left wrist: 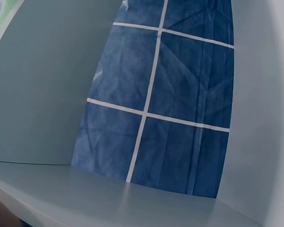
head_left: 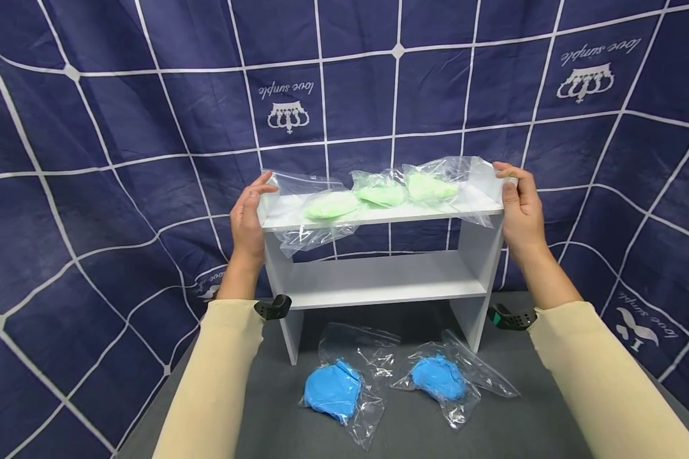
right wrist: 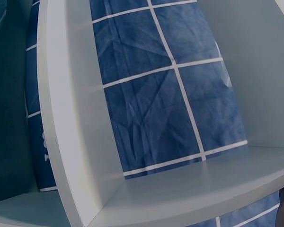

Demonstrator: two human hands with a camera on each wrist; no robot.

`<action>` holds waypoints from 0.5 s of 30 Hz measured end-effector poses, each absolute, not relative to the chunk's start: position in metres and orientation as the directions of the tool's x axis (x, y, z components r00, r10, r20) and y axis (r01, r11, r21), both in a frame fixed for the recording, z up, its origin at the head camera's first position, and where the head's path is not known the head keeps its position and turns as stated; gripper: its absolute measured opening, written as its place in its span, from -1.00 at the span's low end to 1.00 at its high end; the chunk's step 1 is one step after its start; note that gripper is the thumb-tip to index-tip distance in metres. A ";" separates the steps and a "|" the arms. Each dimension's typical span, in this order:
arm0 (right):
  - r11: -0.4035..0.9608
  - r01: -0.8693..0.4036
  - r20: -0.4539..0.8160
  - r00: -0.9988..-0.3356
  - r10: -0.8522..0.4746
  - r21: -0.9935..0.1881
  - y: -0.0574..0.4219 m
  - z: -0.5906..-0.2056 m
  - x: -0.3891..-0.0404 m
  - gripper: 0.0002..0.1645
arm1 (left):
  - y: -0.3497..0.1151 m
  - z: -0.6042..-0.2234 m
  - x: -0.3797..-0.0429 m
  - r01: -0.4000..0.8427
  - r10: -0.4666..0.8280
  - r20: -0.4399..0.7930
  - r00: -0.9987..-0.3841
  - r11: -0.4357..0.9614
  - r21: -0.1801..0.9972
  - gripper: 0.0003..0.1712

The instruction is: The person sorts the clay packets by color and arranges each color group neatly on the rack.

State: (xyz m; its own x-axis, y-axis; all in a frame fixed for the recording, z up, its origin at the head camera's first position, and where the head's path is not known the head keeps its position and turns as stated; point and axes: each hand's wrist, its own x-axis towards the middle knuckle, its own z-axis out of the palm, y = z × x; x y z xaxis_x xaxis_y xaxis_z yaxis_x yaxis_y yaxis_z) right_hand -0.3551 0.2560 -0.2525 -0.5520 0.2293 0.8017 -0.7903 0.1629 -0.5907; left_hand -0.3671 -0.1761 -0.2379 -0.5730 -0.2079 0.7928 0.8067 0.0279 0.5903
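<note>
A small white two-tier shelf (head_left: 385, 280) stands upright on the dark tabletop. My left hand (head_left: 249, 213) grips the upper end of its left side panel, fingers over the top edge. On the opposite side my right hand (head_left: 519, 204) holds the right panel, thumb in front and fingers over the top. Three clear plastic bags with light green soft lumps lie along the top tier: a left bag (head_left: 331, 205), a middle bag (head_left: 381, 194) and a right bag (head_left: 430, 186). The left bag's plastic hangs over the front edge. Both wrist views mostly show the shelf's inside.
Two clear bags with blue lumps, a left one (head_left: 334, 390) and a right one (head_left: 439, 377), lie on the dark tabletop (head_left: 275, 427) before the shelf. A navy curtain (head_left: 356, 102) with white grid lines hangs behind and at both sides.
</note>
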 end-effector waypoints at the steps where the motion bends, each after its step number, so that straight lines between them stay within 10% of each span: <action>1: 0.158 -0.793 0.803 -0.550 0.230 -0.588 0.255 -0.252 -0.355 -0.69 | -0.177 -0.238 -0.367 0.807 -0.209 0.792 -0.573 0.021 0.590 -0.61; 15: 0.102 -0.781 0.779 -0.585 0.227 -0.616 0.253 -0.251 -0.351 -0.74 | -0.179 -0.238 -0.368 0.782 -0.224 0.791 -0.570 0.147 0.605 -0.43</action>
